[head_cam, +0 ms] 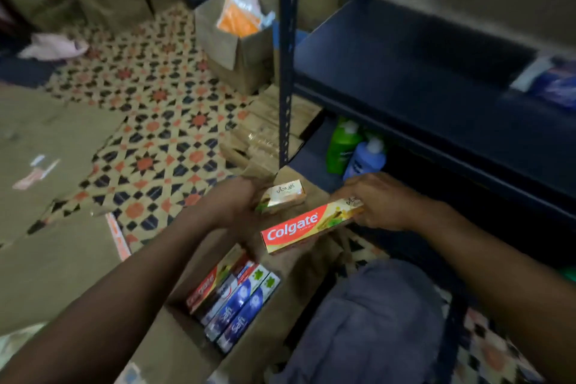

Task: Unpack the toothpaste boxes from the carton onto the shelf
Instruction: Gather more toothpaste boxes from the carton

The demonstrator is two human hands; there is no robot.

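Head view: above the carton [174,349], the right hand [383,201] gripped a Colgate box [299,227] by one end and the left hand [233,201] held a second yellow box [285,196]; more toothpaste boxes [233,302] lay inside it.

Dim indoor light, soft motion blur, wide-angle edge distortion

At centre frame, the right hand [383,201] is gripping one end of a red toothpaste box [307,226] and the left hand [232,204] is holding a second box [282,196]. Lower down, packed boxes [233,302] are lying in the open carton [177,352], and the dark shelf [405,65] is filling the upper right.
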